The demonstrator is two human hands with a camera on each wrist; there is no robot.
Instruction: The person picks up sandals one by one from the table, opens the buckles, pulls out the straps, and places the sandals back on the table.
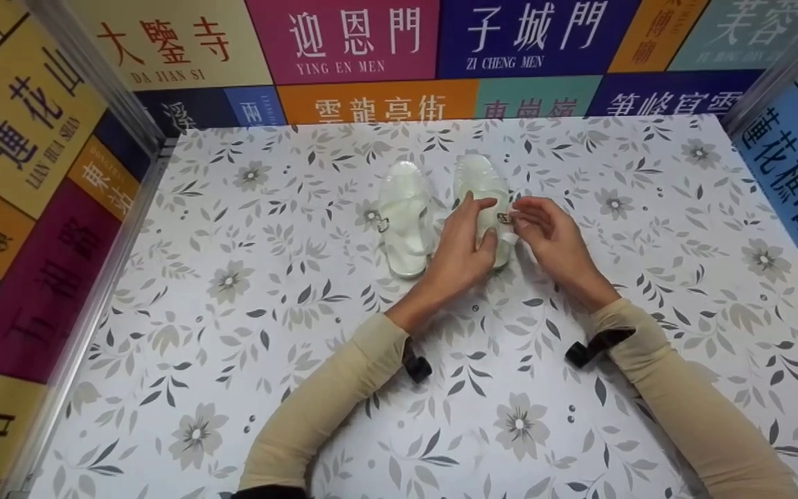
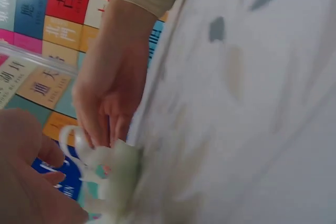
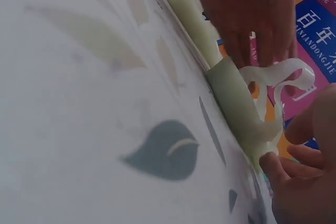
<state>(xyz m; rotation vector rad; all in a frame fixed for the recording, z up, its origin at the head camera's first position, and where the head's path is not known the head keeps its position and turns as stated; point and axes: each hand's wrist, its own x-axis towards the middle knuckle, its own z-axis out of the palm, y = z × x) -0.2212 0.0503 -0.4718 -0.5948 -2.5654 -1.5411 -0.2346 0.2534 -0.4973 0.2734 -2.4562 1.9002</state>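
Note:
Two pale green-white sandals lie side by side on a floral-patterned table. The left sandal (image 1: 406,235) has its small metal buckle on the outer side. Over the right sandal (image 1: 479,177) lies my left hand (image 1: 465,239), thumb and forefinger apart, with the strap area partly hidden beneath it. At that sandal's outer side my right hand (image 1: 548,232) pinches the strap end beside the metal buckle (image 1: 503,217). A looped strap (image 3: 302,74) stands up from the sole in the right wrist view. In the left wrist view, right-hand fingertips meet the sandal's upper edge.
The white tabletop (image 1: 233,360) carries printed grey leaves and flowers. Panels with coloured Chinese lettering (image 1: 354,41) rise behind it and along both sides. A metal-edged frame (image 1: 87,277) borders the left. Black straps (image 1: 596,345) sit around the wrists over beige sleeves.

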